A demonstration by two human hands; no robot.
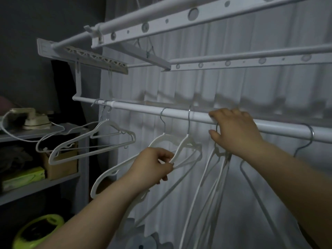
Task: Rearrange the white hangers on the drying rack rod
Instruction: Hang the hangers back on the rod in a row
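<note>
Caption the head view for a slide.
Left hand pinches a white hanger while right hand grips hooks at the rod.

Home laundry corner, dim. Ceiling drying rack (179, 22) above the right hand (235, 131), white curtain (251, 87) behind it. Left of the left hand (152, 166): grey shelf unit (45, 130) with clothes iron (34, 119), cardboard box (61, 166).

No legible text or labels anywhere.
</note>
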